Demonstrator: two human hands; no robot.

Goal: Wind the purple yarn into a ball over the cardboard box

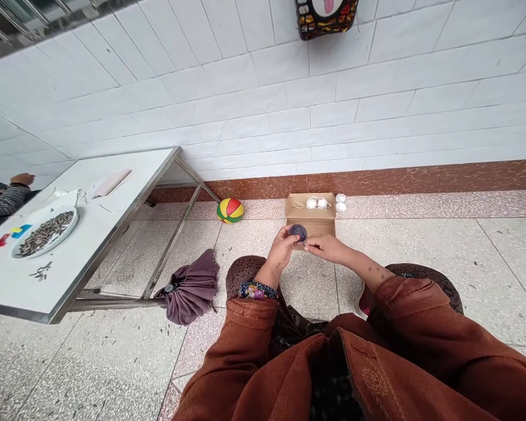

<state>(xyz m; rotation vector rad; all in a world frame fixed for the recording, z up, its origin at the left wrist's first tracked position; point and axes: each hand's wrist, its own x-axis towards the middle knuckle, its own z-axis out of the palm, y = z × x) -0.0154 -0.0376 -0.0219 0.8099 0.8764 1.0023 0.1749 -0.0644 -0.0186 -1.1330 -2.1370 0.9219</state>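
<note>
A small ball of dark blue-grey yarn point(297, 233) is held in my left hand point(282, 247), the fingers wrapped round its left side. Close by on the right, my right hand point(325, 247) pinches at the ball's lower edge, seemingly on the yarn's strand, which is too fine to make out clearly. Just beyond both hands an open cardboard box point(293, 206) rests on the floor by the wall. Two white yarn balls point(316, 203) with loose strands lie in its far part, and more white balls point(341, 202) sit beside its right edge.
On the left stands a white table point(146, 169) with a plate of sunflower seeds point(48, 234). A folded umbrella point(190, 289) leans at its leg; a colourful ball point(230, 210) lies near the wall. A black basket point(326, 20) hangs above. Another person's hand point(23, 179) shows far left.
</note>
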